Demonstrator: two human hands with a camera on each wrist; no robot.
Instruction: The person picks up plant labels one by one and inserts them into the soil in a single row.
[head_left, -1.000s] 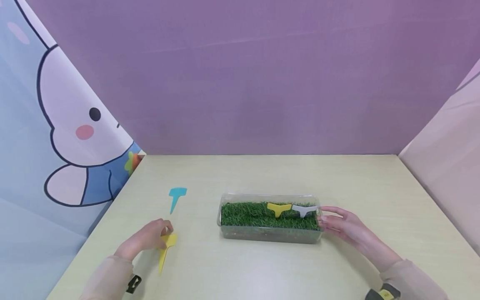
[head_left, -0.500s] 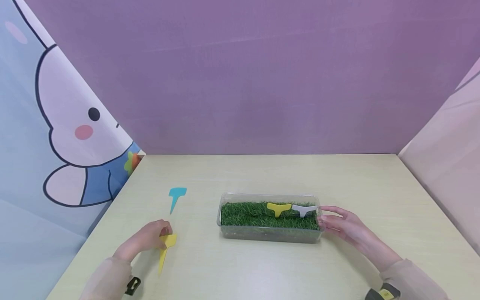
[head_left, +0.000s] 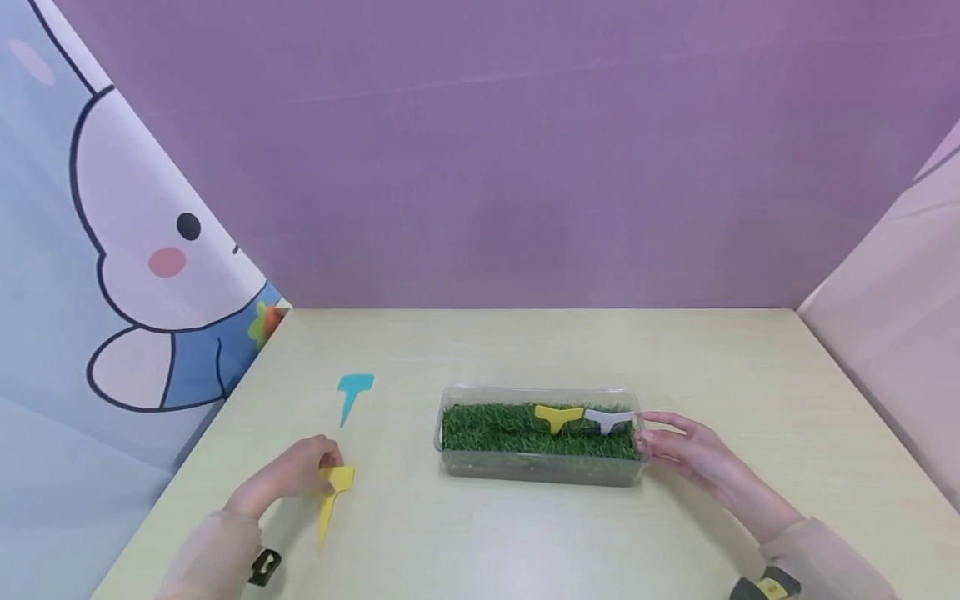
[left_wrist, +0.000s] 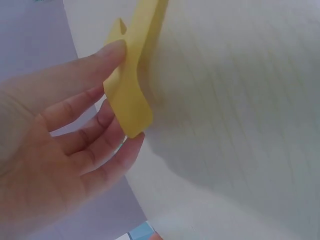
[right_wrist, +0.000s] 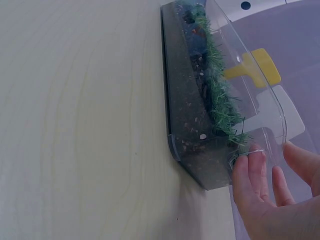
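My left hand (head_left: pixel 300 467) pinches a yellow T-shaped plant label (left_wrist: pixel 131 95) by its wide head, thumb on one face and fingers behind. In the head view its pointed stem slants down toward the table's near edge. My right hand (head_left: pixel 697 454) holds the right end of a clear plastic planter box (head_left: pixel 540 469), thumb at the rim and fingers against the end wall (right_wrist: pixel 215 172). Green artificial grass (head_left: pixel 487 429) fills the box. A second yellow label (head_left: pixel 557 418) and a white label (head_left: pixel 609 421) stand upright in the grass, side by side toward the right.
A blue plant label (head_left: pixel 352 398) lies on the pale wooden table (head_left: pixel 420 542), beyond my left hand. Behind the table rises a purple backdrop (head_left: pixel 525 167). A cartoon-print cloth (head_left: pixel 45 333) hangs on the left, a pale pink one (head_left: pixel 900 333) on the right.
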